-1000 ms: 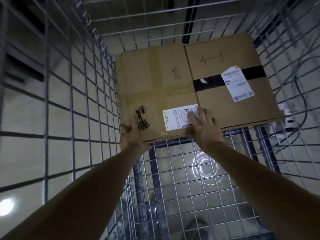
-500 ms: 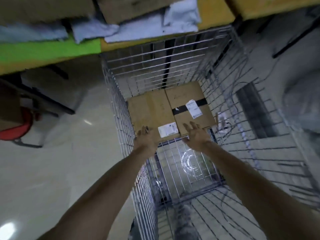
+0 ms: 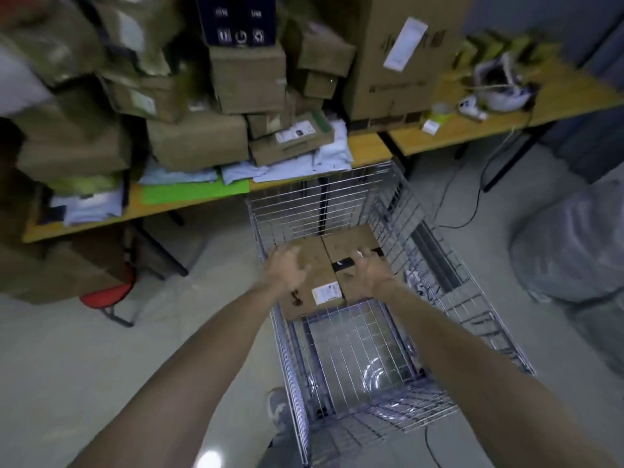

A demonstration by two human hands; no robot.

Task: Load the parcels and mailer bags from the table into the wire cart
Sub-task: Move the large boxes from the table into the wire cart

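The yellow surface (image 3: 369, 146) is piled with brown cardboard parcels (image 3: 199, 143) and pale blue mailer bags (image 3: 243, 172). Two brown boxes (image 3: 315, 278) are laid side by side in the silver wire cart (image 3: 320, 204). Above them, the left hand (image 3: 287, 268) and right hand (image 3: 371, 270) are held empty, fingers spread.

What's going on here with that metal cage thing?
A person is loading parcels into a silver wire cart. A brown cardboard box with a white label and a brown box with black tape lie side by side on its far floor. The left hand and right hand hover over them, fingers spread, holding nothing. More stacked cardboard boxes and pale blue mailer bags sit on the yellow table behind.
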